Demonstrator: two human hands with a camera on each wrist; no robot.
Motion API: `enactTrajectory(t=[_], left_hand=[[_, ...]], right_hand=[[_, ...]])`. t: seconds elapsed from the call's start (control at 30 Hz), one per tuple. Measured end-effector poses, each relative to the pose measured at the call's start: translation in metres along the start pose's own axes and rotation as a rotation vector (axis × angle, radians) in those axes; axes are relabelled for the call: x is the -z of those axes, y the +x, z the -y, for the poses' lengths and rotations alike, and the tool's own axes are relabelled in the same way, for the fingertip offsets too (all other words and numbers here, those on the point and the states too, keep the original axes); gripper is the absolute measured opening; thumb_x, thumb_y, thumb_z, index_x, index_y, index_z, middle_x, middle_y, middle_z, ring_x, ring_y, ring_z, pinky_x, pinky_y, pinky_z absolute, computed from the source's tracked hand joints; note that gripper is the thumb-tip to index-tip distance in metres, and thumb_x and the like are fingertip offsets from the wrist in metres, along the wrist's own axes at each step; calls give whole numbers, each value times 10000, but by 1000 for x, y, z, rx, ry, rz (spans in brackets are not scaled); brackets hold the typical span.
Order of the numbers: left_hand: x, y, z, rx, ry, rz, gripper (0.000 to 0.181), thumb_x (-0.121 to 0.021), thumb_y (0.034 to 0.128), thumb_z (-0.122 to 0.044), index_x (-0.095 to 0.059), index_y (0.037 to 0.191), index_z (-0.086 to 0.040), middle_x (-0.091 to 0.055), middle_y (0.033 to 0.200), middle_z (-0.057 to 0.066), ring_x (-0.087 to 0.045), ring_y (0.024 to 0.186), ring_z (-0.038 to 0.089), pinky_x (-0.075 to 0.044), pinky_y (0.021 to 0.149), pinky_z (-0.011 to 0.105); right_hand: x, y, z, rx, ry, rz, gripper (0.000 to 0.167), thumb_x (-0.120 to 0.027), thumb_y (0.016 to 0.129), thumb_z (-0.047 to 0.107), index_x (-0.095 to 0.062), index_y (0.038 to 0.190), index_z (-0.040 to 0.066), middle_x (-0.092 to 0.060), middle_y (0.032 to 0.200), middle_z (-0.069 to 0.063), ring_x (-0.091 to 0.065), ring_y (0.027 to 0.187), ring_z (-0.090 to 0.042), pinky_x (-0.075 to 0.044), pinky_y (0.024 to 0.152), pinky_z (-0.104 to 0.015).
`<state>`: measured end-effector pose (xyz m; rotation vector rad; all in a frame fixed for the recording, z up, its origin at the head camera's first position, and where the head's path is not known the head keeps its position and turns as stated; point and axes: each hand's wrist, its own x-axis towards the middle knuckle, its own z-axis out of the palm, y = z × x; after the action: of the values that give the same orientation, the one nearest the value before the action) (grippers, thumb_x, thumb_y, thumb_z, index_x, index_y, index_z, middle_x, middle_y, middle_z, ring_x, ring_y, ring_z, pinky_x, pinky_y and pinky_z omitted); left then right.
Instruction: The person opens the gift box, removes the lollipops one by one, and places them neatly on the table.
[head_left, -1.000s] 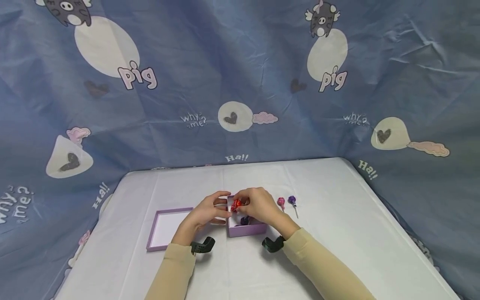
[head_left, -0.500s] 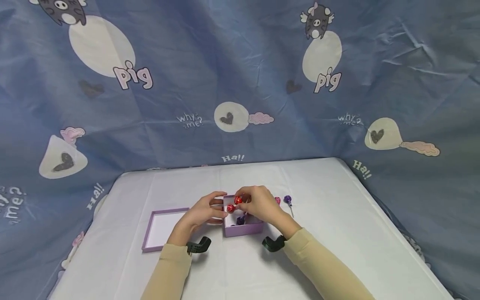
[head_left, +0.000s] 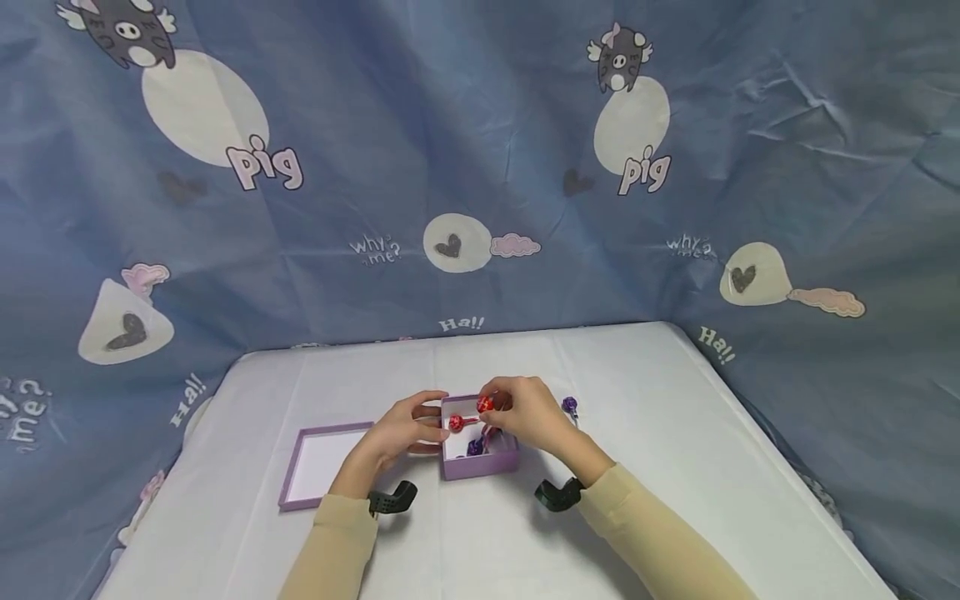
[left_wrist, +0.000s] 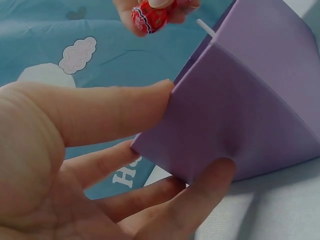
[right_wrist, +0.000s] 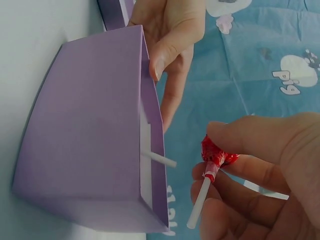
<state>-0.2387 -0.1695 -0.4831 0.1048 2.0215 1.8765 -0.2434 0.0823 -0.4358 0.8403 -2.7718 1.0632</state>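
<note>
My right hand (head_left: 528,412) pinches a red-wrapped lollipop (right_wrist: 214,155) between thumb and fingers, its white stick slanting down in the right wrist view. It is held over the far right part of an open purple box (head_left: 480,466). Against the box's left wall rest the fingertips of my left hand (head_left: 397,435), with the thumb at the rim (left_wrist: 167,95). Inside lie another red lollipop (head_left: 456,423) and a dark purple lollipop (head_left: 476,447); a white stick (right_wrist: 159,158) pokes above the rim. Part of the box's inside is hidden by my right hand.
To the left lies a shallow purple-edged lid (head_left: 295,467) with a white inside. A purple lollipop (head_left: 570,403) lies on the white tabletop (head_left: 645,375), right of my right hand. A blue printed curtain (head_left: 480,167) hangs behind the table.
My right hand has lifted the red lollipop up and away from the other red one. The pink lollipop on the table is now hidden behind that hand. My left hand stays at the box.
</note>
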Motion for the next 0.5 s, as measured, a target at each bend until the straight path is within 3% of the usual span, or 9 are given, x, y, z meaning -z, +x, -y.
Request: enactTrajectory(t=[0.5], left_hand=[[-5,-4,8,-13,-51,-36,750,-704,862,94,-399,1528,-69,-476,1430,270,-552,1232,398,-578,862,494]], right_hand=[[19,-14,-10,-45,-8,-71,181,-831,833,229,-739,987,252,-648,751,118,-592,693,-92,-502,602,-304]])
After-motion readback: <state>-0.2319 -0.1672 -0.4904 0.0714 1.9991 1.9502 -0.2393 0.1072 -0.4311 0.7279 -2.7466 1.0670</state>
